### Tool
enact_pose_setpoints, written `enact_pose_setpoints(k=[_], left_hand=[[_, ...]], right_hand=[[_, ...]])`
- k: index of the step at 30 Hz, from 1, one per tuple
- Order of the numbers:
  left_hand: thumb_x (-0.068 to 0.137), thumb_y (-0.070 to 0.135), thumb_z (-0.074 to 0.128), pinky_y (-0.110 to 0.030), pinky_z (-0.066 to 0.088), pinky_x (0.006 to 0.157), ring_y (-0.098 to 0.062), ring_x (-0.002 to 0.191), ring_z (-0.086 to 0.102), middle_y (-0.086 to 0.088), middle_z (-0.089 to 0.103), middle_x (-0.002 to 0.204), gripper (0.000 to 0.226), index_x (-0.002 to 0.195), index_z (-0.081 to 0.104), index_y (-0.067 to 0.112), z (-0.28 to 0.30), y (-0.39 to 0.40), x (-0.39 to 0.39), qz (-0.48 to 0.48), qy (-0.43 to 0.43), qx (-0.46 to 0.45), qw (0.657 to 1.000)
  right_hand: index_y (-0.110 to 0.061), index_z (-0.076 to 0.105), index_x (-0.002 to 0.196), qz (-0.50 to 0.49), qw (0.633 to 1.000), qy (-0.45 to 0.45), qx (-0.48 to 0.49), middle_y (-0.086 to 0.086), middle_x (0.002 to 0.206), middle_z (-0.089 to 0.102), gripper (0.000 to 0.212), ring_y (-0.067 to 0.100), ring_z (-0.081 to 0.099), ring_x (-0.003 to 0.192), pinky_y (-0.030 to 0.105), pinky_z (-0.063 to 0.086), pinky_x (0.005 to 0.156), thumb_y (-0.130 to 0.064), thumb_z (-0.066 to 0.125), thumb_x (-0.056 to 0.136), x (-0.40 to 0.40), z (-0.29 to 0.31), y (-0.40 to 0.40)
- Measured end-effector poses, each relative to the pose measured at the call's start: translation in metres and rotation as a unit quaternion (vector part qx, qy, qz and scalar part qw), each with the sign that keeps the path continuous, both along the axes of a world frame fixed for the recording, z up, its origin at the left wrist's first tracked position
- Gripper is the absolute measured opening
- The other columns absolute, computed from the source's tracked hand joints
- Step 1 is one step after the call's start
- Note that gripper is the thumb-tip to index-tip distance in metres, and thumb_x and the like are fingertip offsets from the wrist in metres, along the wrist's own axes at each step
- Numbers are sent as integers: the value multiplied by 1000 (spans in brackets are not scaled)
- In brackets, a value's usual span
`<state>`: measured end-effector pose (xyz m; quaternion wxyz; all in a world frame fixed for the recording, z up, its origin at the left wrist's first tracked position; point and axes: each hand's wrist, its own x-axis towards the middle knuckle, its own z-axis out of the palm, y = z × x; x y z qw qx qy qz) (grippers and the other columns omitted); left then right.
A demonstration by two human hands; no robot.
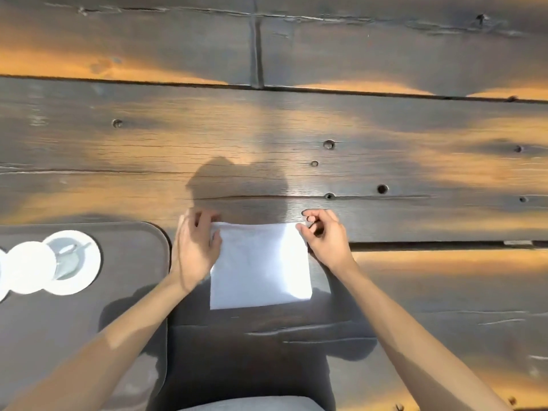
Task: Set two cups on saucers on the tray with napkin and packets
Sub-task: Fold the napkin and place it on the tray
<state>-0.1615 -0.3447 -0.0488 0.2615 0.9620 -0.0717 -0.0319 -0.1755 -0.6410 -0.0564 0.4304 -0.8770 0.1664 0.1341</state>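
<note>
A white napkin [261, 265] lies flat on the dark wooden table [296, 161], just right of the tray. My left hand [195, 247] pinches its far left corner and my right hand [324, 235] pinches its far right corner. The dark tray [130, 262] sits at the left. On its far left part stands a white saucer [89, 262] with a spoon [69, 249] lying on it. A white cup [28, 266] overlaps that saucer's left side. Another white piece [2, 277] shows at the frame's left edge, cut off.
The table's planks have knot holes and cracks, with a gap between boards [430, 246] to the right of my right hand. My dark lap [246, 366] shows below the table edge.
</note>
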Motion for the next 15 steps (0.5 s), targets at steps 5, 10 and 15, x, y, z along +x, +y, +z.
enact_pose_setpoints(k=[5, 10, 15], left_hand=[[92, 17, 61, -43, 42, 108, -30, 139, 46, -12, 50, 149, 45, 136, 56, 10, 10, -52, -35, -157, 19, 68, 985], [102, 33, 44, -46, 22, 123, -25, 155, 17, -5, 24, 166, 57, 155, 34, 16, -2, -79, -84, -229, 68, 106, 965], [105, 35, 32, -45, 10, 126, -23, 157, 3, -5, 5, 170, 63, 160, 13, 12, -19, -55, -116, -217, 81, 129, 964]], right_hand=[[-21, 53, 137, 59, 991, -59, -105, 3, 127, 51, 42, 21, 55, 117, 40, 50, 98, -30, 59, 96, -23, -1, 13], [-23, 46, 147, 140, 971, -102, -164, 1, 158, 38, 44, 21, 41, 142, 39, 38, 113, -29, 48, 104, -74, 4, 37], [-20, 36, 157, 240, 944, -101, -203, -1, 168, 27, 52, 16, 19, 156, 41, 28, 120, -26, 39, 105, -121, 5, 50]])
